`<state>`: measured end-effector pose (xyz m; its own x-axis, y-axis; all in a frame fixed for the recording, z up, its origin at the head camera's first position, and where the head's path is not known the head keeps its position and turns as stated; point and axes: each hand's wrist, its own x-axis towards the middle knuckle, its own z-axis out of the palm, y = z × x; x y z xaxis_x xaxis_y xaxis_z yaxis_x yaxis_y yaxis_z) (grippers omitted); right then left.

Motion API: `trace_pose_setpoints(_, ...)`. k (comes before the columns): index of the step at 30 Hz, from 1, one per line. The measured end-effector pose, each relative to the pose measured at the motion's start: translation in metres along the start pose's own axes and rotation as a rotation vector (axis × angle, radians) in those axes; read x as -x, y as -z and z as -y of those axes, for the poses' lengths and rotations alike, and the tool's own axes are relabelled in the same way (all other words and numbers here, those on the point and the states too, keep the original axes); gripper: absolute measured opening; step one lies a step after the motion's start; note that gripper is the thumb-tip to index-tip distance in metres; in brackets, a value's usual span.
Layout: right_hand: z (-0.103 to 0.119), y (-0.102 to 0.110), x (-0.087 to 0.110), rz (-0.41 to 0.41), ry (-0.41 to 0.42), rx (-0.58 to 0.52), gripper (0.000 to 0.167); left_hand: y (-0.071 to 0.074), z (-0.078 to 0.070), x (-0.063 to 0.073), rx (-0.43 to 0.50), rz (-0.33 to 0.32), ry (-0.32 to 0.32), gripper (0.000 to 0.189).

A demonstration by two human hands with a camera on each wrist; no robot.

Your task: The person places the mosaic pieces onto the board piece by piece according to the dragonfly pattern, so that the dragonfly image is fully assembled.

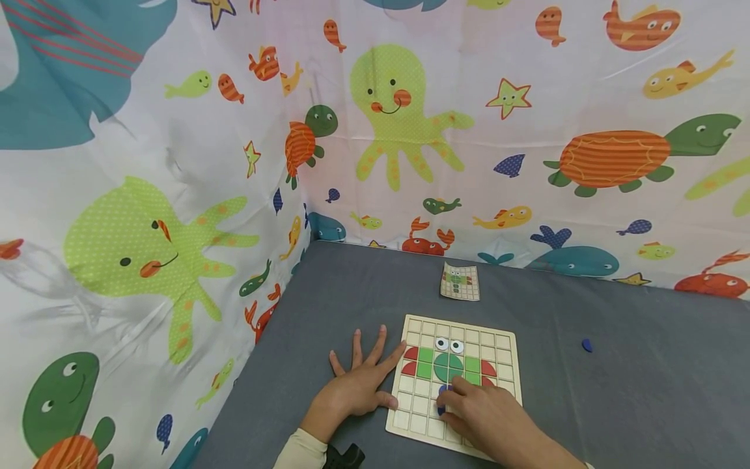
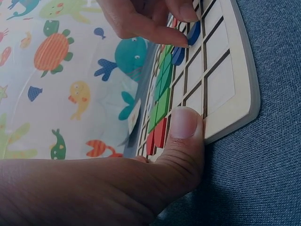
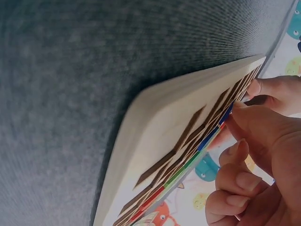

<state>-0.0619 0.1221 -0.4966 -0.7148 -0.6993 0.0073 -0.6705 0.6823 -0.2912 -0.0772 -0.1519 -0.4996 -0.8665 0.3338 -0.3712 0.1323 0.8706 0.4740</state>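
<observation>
A wooden grid board (image 1: 418,423) lies on the grey cloth. Two eye pieces (image 1: 449,344), a green disc made of quarter pieces (image 1: 445,366), light green squares (image 1: 425,363) and red rounded pieces (image 1: 409,369) fill some of its cells. My left hand (image 1: 363,385) is spread at the board's left side, its thumb touching the edge. Over the lower middle cells, my right hand (image 1: 489,413) pinches a small dark blue curved piece (image 2: 194,34) at the grid surface. Beside it sits another blue piece (image 2: 178,55). The right fingers partly hide these cells in the head view.
A small printed card (image 1: 459,291) with a similar pattern lies behind the board. One loose blue piece (image 1: 587,346) rests on the cloth (image 1: 633,391) to the right. A curtain (image 1: 328,215) printed with sea animals borders the surface at the back and left.
</observation>
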Motion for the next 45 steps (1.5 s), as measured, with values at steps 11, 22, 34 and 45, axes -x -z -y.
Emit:
trace_pose_setpoints(11, -0.003, 0.003, 0.006, -0.008, -0.008, -0.049, 0.013, -0.003, 0.002, -0.004, 0.030, -0.004, -0.022, 0.104)
trace_pose_setpoints(22, -0.006, 0.003, 0.011, -0.018, 0.000, -0.061, 0.016, -0.001, -0.001, -0.003, 0.012, 0.010, -0.002, 0.103)
trace_pose_setpoints(34, -0.014, 0.004, 0.024, -0.086, 0.000, -0.023, 0.012, -0.001, 0.002, -0.004, 0.038, 0.022, -0.012, 0.103)
trace_pose_setpoints(45, -0.032, 0.014, 0.041, -0.133, -0.127, -0.046, 0.010, -0.003, 0.005, -0.003, 0.039, 0.012, -0.032, 0.104)
